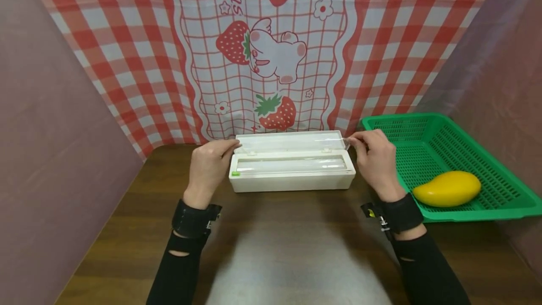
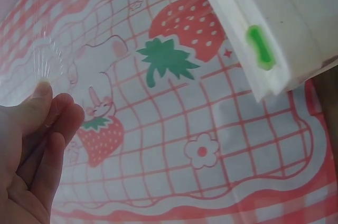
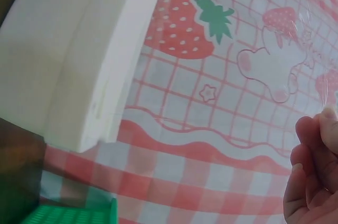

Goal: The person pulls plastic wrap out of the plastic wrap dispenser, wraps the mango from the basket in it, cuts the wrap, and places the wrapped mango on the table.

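A long white cling film dispenser stands on the table with its clear lid raised at the back. Inside lies a roll of transparent film. At the dispenser's left end my left hand pinches a corner of the cling film between thumb and fingers. My right hand pinches the film's other corner beyond the right end. Gathered creases fan out from the left fingertips in the left wrist view. A small green piece sits at the dispenser's left front corner.
To the right is a green plastic basket with a yellow mango in it. A red-and-white checked strawberry cloth hangs behind the dispenser. Brown wooden table extends in front, and pinkish walls flank both sides.
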`<state>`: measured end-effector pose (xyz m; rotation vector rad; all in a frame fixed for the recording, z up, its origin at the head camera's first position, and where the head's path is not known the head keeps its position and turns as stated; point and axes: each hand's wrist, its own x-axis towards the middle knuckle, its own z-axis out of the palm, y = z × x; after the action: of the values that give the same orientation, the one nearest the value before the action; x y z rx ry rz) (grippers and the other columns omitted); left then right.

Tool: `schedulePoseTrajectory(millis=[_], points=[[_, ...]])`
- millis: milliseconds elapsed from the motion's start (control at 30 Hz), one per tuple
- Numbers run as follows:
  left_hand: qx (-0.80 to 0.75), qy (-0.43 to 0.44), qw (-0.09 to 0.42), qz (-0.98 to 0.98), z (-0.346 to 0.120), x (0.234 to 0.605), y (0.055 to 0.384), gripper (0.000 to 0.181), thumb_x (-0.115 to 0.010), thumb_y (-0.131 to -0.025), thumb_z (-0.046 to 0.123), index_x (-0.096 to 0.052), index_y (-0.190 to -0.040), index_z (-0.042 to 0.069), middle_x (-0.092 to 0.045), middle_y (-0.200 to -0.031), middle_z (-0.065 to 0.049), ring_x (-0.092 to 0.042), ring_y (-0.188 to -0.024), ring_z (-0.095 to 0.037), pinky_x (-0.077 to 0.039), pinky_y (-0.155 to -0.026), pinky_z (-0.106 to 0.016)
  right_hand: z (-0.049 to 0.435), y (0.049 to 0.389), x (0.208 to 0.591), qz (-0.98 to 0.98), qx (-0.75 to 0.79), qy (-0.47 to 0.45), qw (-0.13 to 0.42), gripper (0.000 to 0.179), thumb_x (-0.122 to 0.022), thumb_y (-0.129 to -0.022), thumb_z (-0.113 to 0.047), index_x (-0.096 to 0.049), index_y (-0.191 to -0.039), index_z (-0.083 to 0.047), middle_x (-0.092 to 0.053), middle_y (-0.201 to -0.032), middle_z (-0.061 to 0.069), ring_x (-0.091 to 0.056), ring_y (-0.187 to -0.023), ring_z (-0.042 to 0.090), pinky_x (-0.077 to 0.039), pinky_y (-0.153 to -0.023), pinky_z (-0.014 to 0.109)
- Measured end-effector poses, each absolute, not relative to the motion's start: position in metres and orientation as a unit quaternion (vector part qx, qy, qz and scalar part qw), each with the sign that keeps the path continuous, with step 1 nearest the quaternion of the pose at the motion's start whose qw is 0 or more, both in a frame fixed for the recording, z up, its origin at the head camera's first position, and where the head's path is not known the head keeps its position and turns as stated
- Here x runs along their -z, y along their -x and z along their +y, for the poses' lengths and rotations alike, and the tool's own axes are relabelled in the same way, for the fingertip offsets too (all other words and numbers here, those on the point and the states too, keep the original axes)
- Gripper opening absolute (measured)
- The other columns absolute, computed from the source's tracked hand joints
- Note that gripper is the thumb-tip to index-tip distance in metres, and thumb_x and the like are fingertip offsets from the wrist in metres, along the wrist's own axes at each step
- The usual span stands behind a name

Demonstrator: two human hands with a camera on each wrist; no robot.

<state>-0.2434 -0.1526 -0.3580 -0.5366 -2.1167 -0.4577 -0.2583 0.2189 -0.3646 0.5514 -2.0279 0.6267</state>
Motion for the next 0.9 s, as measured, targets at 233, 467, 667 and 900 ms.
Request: schedulePoseTrajectory(millis=[233, 467, 667, 900], points=[[0.193, 0.219, 0.458, -0.839, -0.15, 0.35, 0.238, 0.019, -0.068, -0.081, 0.023, -0.072, -0.095, 0.011, -0.069, -0.088, -0.003, -0.064, -0.077, -0.016, -0.051, -0.067, -0.032, 0.216, 0.253, 0.356, -0.81, -0.272, -0.226, 0.467, 0.013, -0.059, -0.088, -0.016, -0.064, -0.089, -0.005, -0.057, -0.076, 0.009, -0.046, -0.074, 0.02, -0.036, -0.064, 0.035], [0.187, 0.214, 0.465, -0.839, -0.149, 0.344, 0.23, 0.023, -0.065, -0.083, 0.031, -0.072, -0.094, 0.011, -0.069, -0.083, -0.003, -0.061, -0.071, -0.016, -0.049, -0.063, -0.031, 0.216, 0.248, 0.352, -0.802, -0.284, -0.228, 0.473, 0.012, -0.062, -0.085, -0.012, -0.061, -0.084, 0.0, -0.049, -0.093, 0.017, -0.043, -0.083, 0.028, -0.033, -0.071, 0.039], [0.175, 0.23, 0.467, -0.836, -0.151, 0.335, 0.221, 0.022, -0.065, -0.084, 0.029, -0.071, -0.089, 0.008, -0.068, -0.086, -0.004, -0.05, -0.076, -0.017, -0.04, -0.065, -0.031, 0.212, 0.241, 0.348, -0.815, -0.302, -0.225, 0.441, 0.01, -0.056, -0.09, -0.014, -0.059, -0.091, -0.004, -0.062, -0.096, 0.009, -0.054, -0.081, 0.019, -0.039, -0.066, 0.035], [0.2, 0.261, 0.372, -0.868, -0.158, 0.326, 0.203, 0.015, -0.064, -0.085, 0.028, -0.064, -0.088, 0.013, -0.061, -0.088, 0.003, -0.051, -0.085, -0.011, -0.044, -0.074, -0.029, 0.214, 0.229, 0.345, -0.832, -0.324, -0.223, 0.391, 0.013, -0.051, -0.093, -0.017, -0.056, -0.092, -0.006, -0.06, -0.081, 0.002, -0.051, -0.073, 0.01, -0.036, -0.061, 0.031]])
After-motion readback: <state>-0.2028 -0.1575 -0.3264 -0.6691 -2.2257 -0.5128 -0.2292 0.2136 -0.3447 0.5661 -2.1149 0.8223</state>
